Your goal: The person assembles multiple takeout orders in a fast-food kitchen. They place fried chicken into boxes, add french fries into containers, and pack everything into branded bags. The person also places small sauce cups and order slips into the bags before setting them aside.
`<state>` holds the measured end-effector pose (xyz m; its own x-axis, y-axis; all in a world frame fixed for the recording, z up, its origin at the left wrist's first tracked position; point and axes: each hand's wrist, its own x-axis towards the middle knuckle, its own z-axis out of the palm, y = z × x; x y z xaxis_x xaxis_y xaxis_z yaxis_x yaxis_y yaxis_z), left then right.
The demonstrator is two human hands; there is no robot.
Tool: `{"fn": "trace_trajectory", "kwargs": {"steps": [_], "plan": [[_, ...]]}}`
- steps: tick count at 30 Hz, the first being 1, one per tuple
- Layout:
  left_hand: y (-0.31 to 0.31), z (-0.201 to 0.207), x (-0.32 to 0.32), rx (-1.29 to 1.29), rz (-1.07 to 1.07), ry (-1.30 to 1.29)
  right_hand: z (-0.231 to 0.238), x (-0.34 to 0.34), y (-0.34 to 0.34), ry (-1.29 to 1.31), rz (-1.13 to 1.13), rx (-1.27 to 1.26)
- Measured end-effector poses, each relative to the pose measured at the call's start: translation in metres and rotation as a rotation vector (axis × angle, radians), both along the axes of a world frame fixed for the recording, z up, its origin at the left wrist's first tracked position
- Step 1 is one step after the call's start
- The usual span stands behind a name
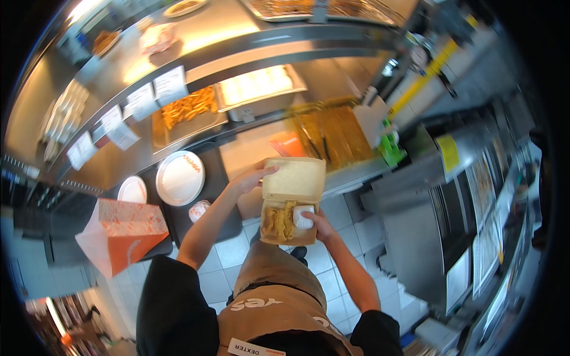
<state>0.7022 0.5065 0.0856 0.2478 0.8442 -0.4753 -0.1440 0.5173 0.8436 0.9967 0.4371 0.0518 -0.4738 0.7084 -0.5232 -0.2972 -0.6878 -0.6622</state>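
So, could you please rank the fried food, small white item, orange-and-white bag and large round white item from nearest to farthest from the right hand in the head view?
1. Small white item: in the box, at the right hand.
2. Fried food: same box, left of that item.
3. Large round white item: well left.
4. Orange-and-white bag: farther left.

Below the fingers (271, 170), apron (276, 311) and tag (256, 348) bear lettering; left, red lettering marks the white disc (178, 181).
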Motion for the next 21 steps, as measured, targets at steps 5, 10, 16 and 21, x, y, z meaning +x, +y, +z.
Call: {"fn": "trace_trajectory", "kwargs": {"steps": [5, 10, 16, 21], "plan": [[-0.012, -0.062, -0.081, 0.159, 0.408, 0.198, -0.051, -0.086, 0.128, -0.157, 0.518, 0.055], [-0.056, -0.064, -0.113, 0.39, 0.513, 0.672, -0.036, -0.154, 0.19, -0.771, 0.71, 0.915], [-0.115, 0.016, -0.01, 0.416, 0.138, 1.202, 0.0, -0.084, 0.091, -0.795, 0.232, 0.699], [0.0, -0.036, -0.037, 0.589, 0.216, 1.399, -0.028, -0.084, 0.055, -0.53, -0.025, 0.023]]}}
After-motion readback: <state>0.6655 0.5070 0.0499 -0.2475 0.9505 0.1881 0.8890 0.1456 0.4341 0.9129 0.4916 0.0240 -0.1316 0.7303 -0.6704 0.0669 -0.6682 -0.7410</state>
